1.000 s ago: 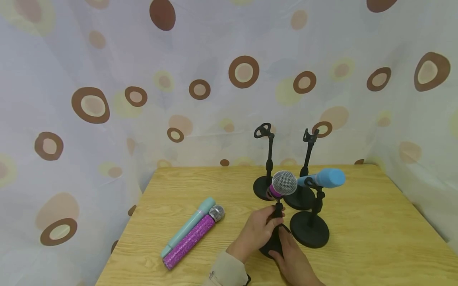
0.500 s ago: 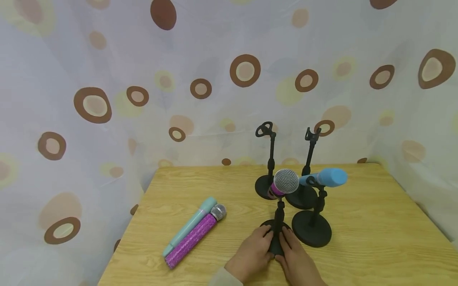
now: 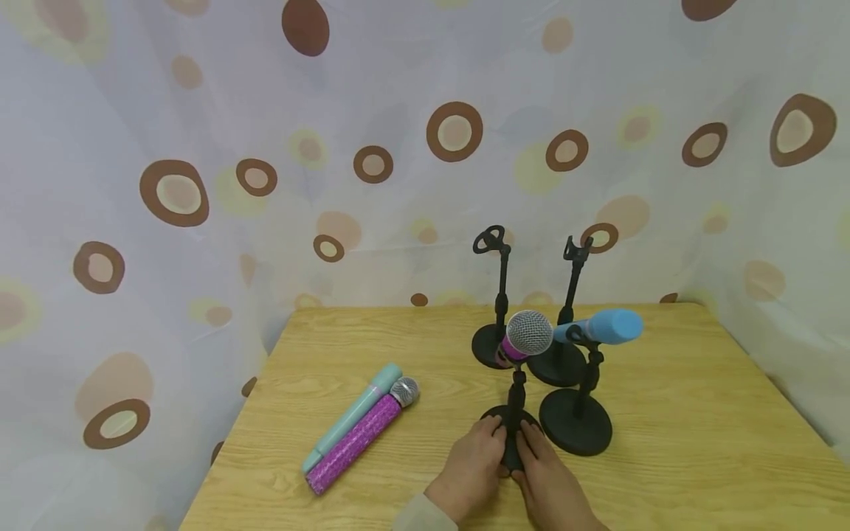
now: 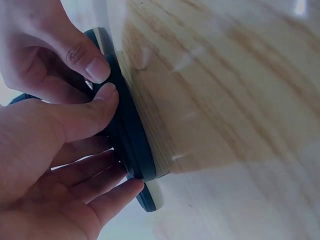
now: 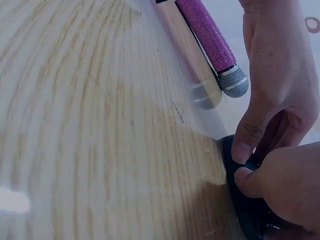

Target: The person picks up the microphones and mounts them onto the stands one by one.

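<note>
A pale curtain (image 3: 398, 88) printed with brown, peach and yellow spots hangs behind and to both sides of a wood-grain worktop (image 3: 690, 413).

On the worktop, the left hand (image 3: 470, 466) and the right hand (image 3: 555, 483) hold the round black base (image 3: 512, 456) of the front stand (image 3: 516, 400) from either side. Each has its thumb on the near rim; both thumb tips sit close together there, and the fingers reach over the base toward the post. A light sleeve (image 3: 425, 515) covers the left wrist.

Just above the hands, the front stand rises upright and carries a purple mic (image 3: 529, 333), tilted, its silver mesh head toward the person.

Just beyond the right hand, to its right, the right stand (image 3: 575, 424) bears a blue mic (image 3: 612, 327) lying nearly level. Farther out, past both hands, stand two more: the rear left stand (image 3: 501, 295) with a ring-like clip on top, and the rear right stand (image 3: 572, 293), its base partly hidden by the blue mic.

Well to the left of the left hand, a glittery mic (image 3: 355, 447) and a teal mic (image 3: 350, 421) lie side by side, slanting, mesh and teal heads pointing away from the person.
</note>
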The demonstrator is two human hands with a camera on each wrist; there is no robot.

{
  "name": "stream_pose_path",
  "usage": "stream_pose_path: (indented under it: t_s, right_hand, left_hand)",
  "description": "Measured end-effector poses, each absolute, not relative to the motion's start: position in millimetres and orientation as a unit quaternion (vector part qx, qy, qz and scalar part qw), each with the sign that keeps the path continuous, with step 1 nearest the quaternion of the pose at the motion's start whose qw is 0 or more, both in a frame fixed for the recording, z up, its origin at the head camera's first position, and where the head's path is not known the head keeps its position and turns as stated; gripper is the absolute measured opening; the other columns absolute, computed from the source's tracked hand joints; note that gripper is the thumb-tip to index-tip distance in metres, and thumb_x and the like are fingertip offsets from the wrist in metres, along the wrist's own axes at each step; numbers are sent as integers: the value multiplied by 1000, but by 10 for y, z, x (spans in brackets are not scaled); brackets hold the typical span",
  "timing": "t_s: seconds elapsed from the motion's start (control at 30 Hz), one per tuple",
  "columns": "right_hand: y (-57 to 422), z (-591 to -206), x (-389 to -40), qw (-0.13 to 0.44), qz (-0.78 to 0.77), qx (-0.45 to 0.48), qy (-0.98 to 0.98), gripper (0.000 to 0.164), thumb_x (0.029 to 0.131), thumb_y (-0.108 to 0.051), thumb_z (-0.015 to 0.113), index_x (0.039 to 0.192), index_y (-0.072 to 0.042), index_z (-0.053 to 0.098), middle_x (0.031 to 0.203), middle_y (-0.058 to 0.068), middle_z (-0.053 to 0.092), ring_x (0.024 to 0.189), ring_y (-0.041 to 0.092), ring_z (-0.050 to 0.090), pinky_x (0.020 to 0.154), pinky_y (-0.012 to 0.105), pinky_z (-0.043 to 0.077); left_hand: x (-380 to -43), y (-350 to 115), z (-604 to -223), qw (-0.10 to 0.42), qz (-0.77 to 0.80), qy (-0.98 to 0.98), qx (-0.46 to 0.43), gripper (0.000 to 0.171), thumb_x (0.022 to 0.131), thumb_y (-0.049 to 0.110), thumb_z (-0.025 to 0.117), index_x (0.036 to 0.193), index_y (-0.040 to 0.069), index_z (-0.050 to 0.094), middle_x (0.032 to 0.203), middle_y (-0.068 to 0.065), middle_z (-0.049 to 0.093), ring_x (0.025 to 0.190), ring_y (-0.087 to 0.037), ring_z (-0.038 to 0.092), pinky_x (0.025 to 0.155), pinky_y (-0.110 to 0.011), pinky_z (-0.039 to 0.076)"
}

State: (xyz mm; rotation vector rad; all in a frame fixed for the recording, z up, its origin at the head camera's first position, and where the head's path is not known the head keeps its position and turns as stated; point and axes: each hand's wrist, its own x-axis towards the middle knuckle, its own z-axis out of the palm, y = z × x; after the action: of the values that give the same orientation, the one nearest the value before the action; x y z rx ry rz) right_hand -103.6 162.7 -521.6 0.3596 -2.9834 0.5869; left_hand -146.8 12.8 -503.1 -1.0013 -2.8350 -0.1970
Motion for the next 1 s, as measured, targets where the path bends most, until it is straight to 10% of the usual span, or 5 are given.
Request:
stream_pose_path:
  t_s: [1.0]
  right_hand:
    - [1434, -5253, -1338, 101, 171, 148, -969, 52, 90, -10, 70, 135, 11, 53, 146, 26, 47, 137, 41, 46, 105, 49, 47]
  left_hand:
    - [-1714, 12, -5078, 52, -50, -954, -289, 50, 84, 19, 79, 128, 1, 63, 137, -12, 59, 128, -24, 58, 99, -31, 53]
